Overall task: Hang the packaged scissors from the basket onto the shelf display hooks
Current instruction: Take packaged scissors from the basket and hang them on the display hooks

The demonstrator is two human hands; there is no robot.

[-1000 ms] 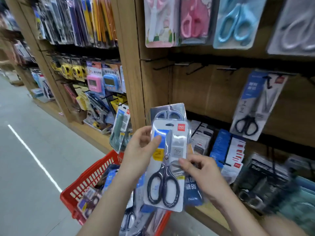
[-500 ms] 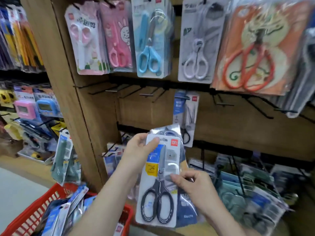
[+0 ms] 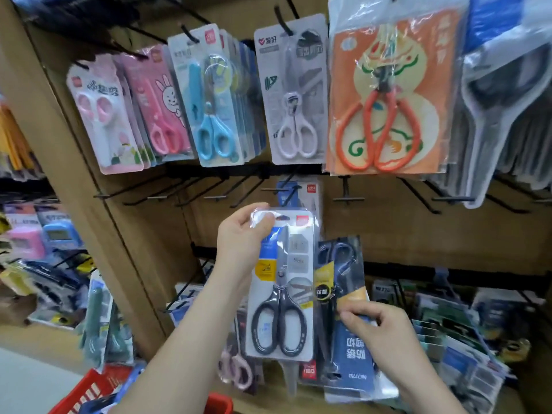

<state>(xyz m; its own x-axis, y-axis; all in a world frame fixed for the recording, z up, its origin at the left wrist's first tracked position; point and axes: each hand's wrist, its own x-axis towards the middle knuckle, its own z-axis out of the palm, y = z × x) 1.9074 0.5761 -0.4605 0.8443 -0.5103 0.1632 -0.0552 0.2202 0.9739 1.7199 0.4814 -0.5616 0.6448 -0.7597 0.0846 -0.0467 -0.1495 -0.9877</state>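
**Two scissor packs held up at the shelf**

In the top row, a grey card pack of white-handled scissors (image 3: pixel 294 94) reads "爱好". The clear plastic pack of black-handled scissors (image 3: pixel 280 294) has a small red logo square in its top right corner, too blurry to read. The left hand (image 3: pixel 242 237) pinches this pack's top left corner, thumb in front. It holds the pack upright just under a row of thin black metal hooks (image 3: pixel 348 199). The right hand (image 3: pixel 379 327), fingers curled, pinches a dark blue scissor pack (image 3: pixel 352 351) with upside-down white writing, just beside the first pack's right edge. Bare hooks stick out to the left and right. The red plastic basket (image 3: pixel 89 389) sits at the bottom left.
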